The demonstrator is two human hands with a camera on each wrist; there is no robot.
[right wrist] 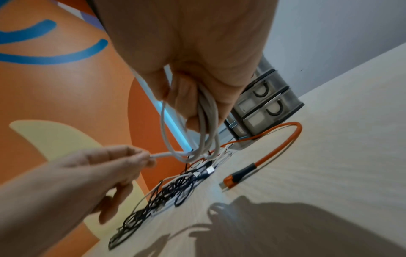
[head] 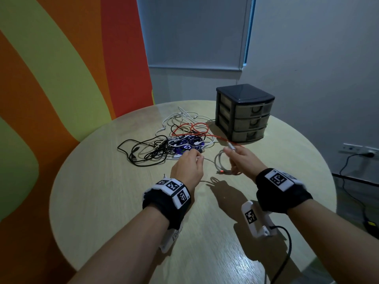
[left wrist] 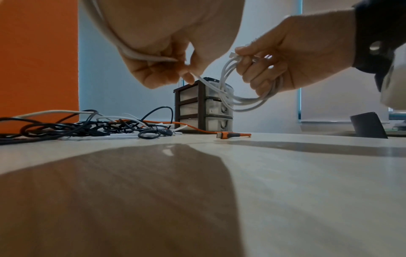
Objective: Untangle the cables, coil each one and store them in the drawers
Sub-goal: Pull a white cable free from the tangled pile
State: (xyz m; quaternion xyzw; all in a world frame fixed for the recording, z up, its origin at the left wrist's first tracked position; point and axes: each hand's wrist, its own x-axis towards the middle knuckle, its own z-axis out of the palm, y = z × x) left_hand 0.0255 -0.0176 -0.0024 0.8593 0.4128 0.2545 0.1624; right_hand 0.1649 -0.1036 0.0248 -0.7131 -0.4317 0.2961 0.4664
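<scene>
Coiling one white cable (left wrist: 236,100): loops bunched in the right hand (head: 243,158), fingers curled round them; free tail running leftward to the left hand (head: 187,168), pinched between thumb and fingertips, above the counter (head: 123,201). Remaining tangle (head: 164,144) beyond the left hand; drawer unit (head: 244,113), all drawers closed, nearer the right. Bare counter below for winding.

Both forearms reached forward, each wrist wrapped in a black band with white marker tags. The left hand (head: 187,168) was raised, knuckles up, thumb and fingertips pinched together. The right hand (head: 243,159) sat just beside it, also raised, its fingers (left wrist: 252,73) curled closed.
</scene>
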